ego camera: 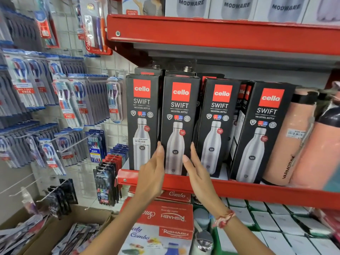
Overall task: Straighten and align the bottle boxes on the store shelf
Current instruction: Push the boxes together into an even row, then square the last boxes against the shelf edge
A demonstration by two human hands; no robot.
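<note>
Several black "cello SWIFT" bottle boxes stand in a row on the red shelf (257, 193). The leftmost box (141, 124) and the second box (179, 115) face forward. The third box (219, 116) and the fourth box (265, 129) are turned slightly, showing their left sides, with a gap between them. More boxes (242, 92) stand behind. My left hand (152, 173) lies flat against the second box's lower left edge. My right hand (196, 170) presses its lower right edge, thumb on the front. The box sits clasped between both palms.
Peach bottles (292, 140) stand right of the boxes. The upper red shelf (220, 34) carries Modware boxes (237, 6). Toothbrush packs (73, 107) hang on pegs at left. Below are red Rishabh boxes (165, 216), white boxes (276, 221) and a cardboard carton (55, 227).
</note>
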